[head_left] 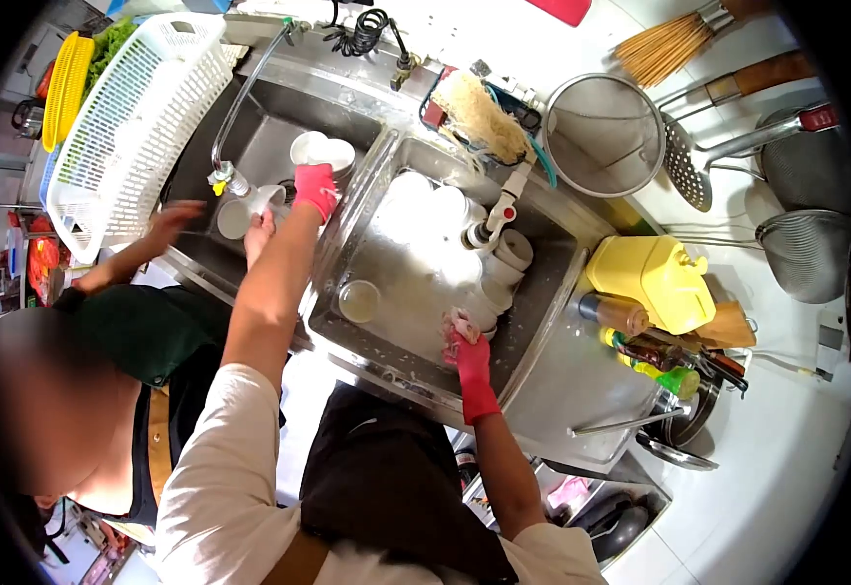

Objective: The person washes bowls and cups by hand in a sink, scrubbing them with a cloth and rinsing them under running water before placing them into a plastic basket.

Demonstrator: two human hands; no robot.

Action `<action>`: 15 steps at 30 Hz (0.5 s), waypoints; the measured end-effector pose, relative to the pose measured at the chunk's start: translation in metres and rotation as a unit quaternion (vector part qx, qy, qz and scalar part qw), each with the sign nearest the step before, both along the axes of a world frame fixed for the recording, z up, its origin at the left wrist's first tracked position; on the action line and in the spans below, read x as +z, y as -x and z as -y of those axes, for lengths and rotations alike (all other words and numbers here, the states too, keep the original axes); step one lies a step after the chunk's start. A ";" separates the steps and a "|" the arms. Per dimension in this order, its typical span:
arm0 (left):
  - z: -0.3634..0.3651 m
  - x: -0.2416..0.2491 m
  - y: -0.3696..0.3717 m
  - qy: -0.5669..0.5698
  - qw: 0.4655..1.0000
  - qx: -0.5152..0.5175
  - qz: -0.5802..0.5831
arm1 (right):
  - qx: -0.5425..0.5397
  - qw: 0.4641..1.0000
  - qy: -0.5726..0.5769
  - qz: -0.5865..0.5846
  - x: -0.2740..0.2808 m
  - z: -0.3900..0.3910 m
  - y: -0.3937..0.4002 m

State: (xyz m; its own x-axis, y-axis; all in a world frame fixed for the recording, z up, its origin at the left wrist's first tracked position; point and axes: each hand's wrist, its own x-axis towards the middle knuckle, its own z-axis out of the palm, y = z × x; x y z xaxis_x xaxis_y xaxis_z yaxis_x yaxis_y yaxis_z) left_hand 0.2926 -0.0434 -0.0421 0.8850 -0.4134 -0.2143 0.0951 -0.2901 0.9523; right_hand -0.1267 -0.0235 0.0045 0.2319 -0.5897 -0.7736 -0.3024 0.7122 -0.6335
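My left hand (316,190), in a pink rubber glove, reaches into the left sink basin (268,136). Its fingers are curled against two white cups (322,150), gripping at least one; the fingertips are partly hidden. In the right basin (386,336), my gloved right hand (472,363) is closed on a crumpled, soapy scrubbing cloth (460,330). Several white cups (496,283) lie near that hand, along the basin's right side. More white crockery (409,195) sits at the back in bright glare, and a single cup (358,300) stands at the left.
At my left, a co-worker's hand (262,234) holds a cup (267,200) by a tap (228,179); their other hand (177,220) is over the sink edge. A white basket (133,136) stands beyond. Strainers (605,135), a yellow jug (652,285) and bottles (620,314) line the right.
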 end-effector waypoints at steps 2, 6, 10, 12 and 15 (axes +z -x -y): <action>0.018 0.042 0.034 -0.077 0.971 0.136 0.181 | 0.013 1.000 -0.012 -0.012 -0.004 0.002 -0.003; 0.011 0.075 0.128 0.062 0.909 -0.142 0.387 | 0.045 0.999 -0.004 -0.015 -0.011 0.007 -0.007; -0.047 -0.035 0.192 -0.186 0.894 -0.276 0.301 | 0.035 0.998 -0.052 -0.012 -0.024 0.012 -0.002; -0.087 -0.114 0.184 -0.385 0.809 -0.363 0.256 | 0.048 0.998 -0.022 -0.029 -0.025 0.011 0.004; -0.133 -0.183 0.173 -0.435 0.799 -0.358 0.208 | 0.001 0.998 -0.040 0.052 -0.035 0.006 0.020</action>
